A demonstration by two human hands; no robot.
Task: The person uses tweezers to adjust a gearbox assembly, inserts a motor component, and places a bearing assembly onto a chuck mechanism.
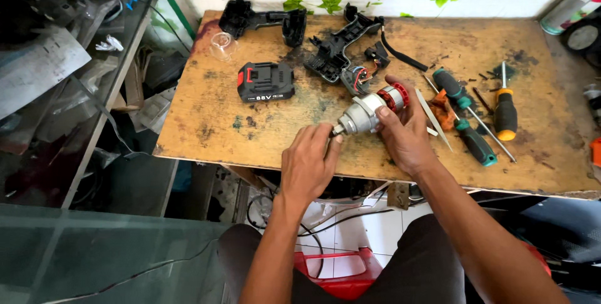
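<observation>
Above the worn wooden worktop (206, 122), a grey motor unit (370, 111) with a red end is held by both hands. Its body is gripped by the closed right hand (405, 133), while its narrow front tip is pinched by the left hand (308, 163). Just behind, a black battery pack (265, 82) and black housing halves (335, 47) are laid; green-handled screwdrivers (466, 116) are placed to the right.

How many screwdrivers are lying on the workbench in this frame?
3, all to the right of the right hand: a green-handled screwdriver, a second green-handled screwdriver nearer the bench edge, and an orange-and-black screwdriver furthest right. Others may be hidden.
</observation>
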